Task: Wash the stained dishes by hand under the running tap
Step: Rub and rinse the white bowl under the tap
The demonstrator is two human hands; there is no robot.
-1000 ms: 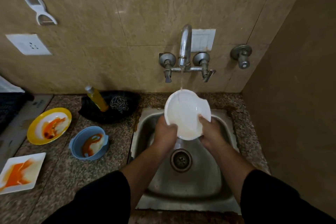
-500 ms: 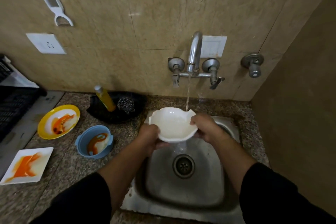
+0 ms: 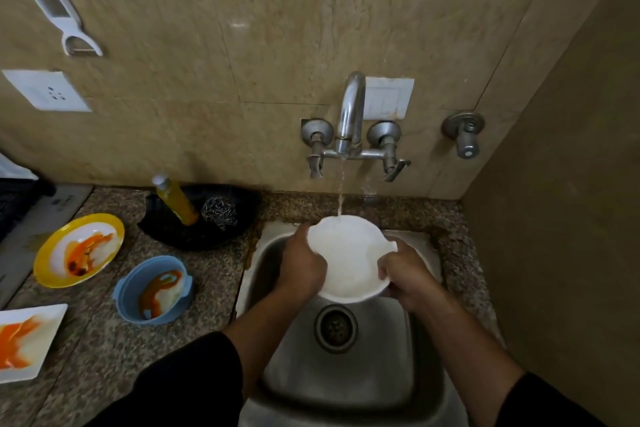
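Note:
A white bowl (image 3: 349, 255) with small handles is held over the steel sink (image 3: 349, 388), its inside facing up and toward me. My left hand (image 3: 303, 265) grips its left rim and my right hand (image 3: 405, 276) grips its right rim. Water runs from the wall tap (image 3: 350, 118) onto the bowl's far edge. On the counter to the left wait a yellow plate (image 3: 78, 250), a blue bowl (image 3: 154, 289) and a white square plate (image 3: 26, 340), all smeared with orange-red sauce.
A black tray (image 3: 201, 215) behind the blue bowl holds a yellow soap bottle (image 3: 176, 199) and a steel scrubber (image 3: 220, 211). A separate valve (image 3: 464, 133) sticks out of the wall at right. The right wall stands close beside the sink.
The bowl went from tilted upright facing me, to level, and now tips toward me under the stream. Both hands kept hold of it throughout.

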